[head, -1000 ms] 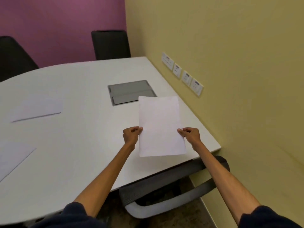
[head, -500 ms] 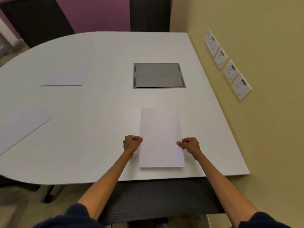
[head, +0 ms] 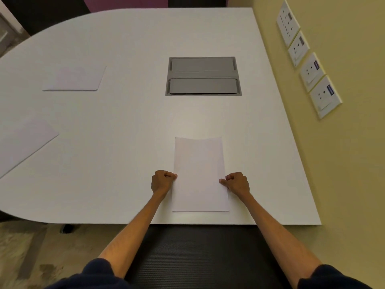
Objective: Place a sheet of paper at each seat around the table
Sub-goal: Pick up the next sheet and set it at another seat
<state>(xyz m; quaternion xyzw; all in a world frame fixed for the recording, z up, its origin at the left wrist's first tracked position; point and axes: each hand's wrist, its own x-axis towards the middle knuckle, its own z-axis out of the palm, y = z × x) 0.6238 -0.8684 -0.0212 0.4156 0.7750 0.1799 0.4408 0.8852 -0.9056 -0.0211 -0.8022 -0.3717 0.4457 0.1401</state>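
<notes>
The thin white paper sheet (head: pixel 200 174), held up a second ago, now lies on the white surface (head: pixel 125 126) by its near edge. Left grip (head: pixel 162 182) and right grip (head: pixel 237 182) pinch its long sides; it looks light, floppy, crease-prone.

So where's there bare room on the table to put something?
The table is bare in the middle, between grey hatch, far-left sheet, near-left sheet and held sheet, and beyond the hatch. Crowded: the near edge, where left hand and right hand pinch it.
</notes>
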